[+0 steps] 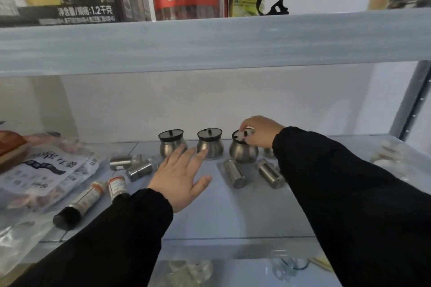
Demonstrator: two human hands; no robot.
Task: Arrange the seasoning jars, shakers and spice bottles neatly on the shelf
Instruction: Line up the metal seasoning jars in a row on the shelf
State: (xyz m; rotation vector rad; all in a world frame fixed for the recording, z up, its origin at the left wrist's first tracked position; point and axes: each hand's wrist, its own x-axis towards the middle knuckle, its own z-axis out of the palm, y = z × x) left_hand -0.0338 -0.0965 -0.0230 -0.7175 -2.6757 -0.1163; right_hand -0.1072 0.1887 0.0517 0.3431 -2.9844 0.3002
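Three round steel seasoning jars with dark lids stand in a row at the back of the shelf (233,221): left jar (171,144), middle jar (210,145), right jar (242,151). My right hand (261,131) grips the lid of the right jar from above. My left hand (182,177) hovers flat with fingers spread in front of the left and middle jars, holding nothing. Steel shakers lie on their sides: two at the left (124,161) (141,170), two at the right (234,173) (270,173). Two orange-labelled spice bottles (116,186) (79,205) lie at the left.
Plastic food packets (44,177) are piled at the shelf's left end, another clear packet (394,154) lies at the right end. The upper shelf board (210,42) hangs close overhead with boxes and a red container on it. A metal upright (408,100) stands at right.
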